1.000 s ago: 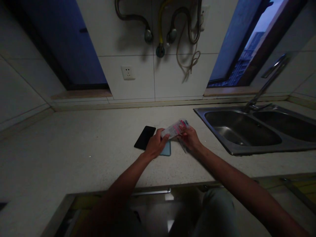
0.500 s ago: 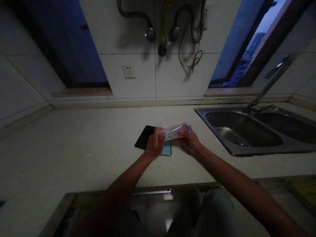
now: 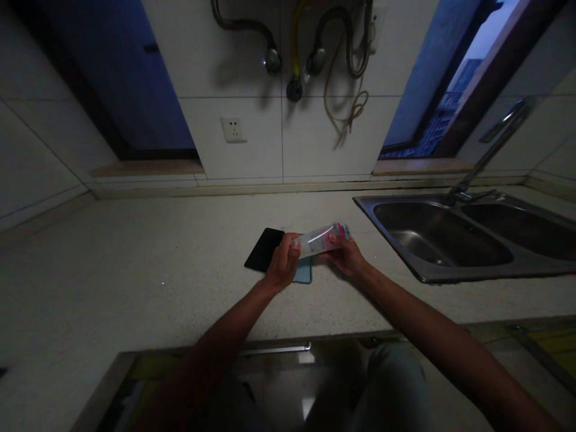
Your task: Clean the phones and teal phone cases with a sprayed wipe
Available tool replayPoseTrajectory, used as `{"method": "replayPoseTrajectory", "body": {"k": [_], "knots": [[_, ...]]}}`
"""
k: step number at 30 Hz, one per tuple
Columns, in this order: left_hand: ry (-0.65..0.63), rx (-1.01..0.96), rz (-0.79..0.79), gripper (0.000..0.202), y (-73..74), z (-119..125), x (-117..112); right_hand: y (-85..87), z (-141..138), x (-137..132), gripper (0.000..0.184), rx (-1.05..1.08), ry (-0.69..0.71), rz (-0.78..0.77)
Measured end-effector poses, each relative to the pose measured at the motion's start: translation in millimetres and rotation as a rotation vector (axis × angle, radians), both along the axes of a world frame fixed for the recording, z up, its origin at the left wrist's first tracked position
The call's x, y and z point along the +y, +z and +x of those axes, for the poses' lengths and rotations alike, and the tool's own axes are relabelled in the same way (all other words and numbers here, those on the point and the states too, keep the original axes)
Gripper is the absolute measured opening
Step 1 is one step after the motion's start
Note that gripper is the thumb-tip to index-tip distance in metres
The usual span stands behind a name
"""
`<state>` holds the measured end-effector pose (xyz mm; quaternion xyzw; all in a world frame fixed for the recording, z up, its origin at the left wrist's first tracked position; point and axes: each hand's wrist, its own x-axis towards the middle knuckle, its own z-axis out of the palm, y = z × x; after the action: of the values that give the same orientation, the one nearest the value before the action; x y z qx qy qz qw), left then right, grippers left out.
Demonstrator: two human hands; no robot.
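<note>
A clear plastic packet with pink and dark printing at its right end is held up over the counter, tilted slightly. My left hand is closed on its left end, thumb on top. Around the printed right end my right hand is closed, with the thumb pressed on the upper face. What lies inside the packet is too dim to make out. Beneath the hands, a dark flat tablet-like slab rests on the counter, beside a light blue flat piece partly hidden by my left hand and the packet.
The pale speckled countertop runs along a tiled wall. A double steel sink with a tall faucet is set in at the right. Hoses and a wall socket are above. An open drawer or cabinet shows below the edge.
The packet has turned a little in my hands, and my right thumb lies more plainly over its printed end. Otherwise the scene is the same apart from a slight camera shift.
</note>
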<state>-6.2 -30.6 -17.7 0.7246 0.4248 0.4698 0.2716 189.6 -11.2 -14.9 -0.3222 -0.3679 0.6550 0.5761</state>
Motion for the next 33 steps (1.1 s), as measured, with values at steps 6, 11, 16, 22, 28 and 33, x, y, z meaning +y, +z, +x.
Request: {"method": "replayPoseTrajectory", "body": {"k": [6,11,16,22,28,33], "knots": [[-0.043,-0.114,0.030,0.070,-0.7,2.0,-0.1,1.3,7.1,11.4,0.037,0.126,-0.136,0.019],[-0.120,-0.138,-0.001,0.067,2.7,10.1,-0.6,6.8,21.1,19.1,0.036,0.132,-0.174,0.074],[-0.085,-0.200,-0.006,0.064,1.4,8.8,5.6,16.3,40.7,24.5,0.039,0.107,-0.226,0.092],[-0.140,0.339,0.295,0.033,3.6,19.0,4.9,26.0,64.0,34.8,0.043,0.143,-0.331,0.200],[-0.084,0.730,0.339,0.049,11.1,60.9,4.2,22.8,63.6,41.5,0.031,0.278,-0.364,0.147],[-0.102,0.705,0.243,0.020,10.1,88.7,12.1,20.0,62.5,41.5,0.032,0.318,-0.294,0.121]]}}
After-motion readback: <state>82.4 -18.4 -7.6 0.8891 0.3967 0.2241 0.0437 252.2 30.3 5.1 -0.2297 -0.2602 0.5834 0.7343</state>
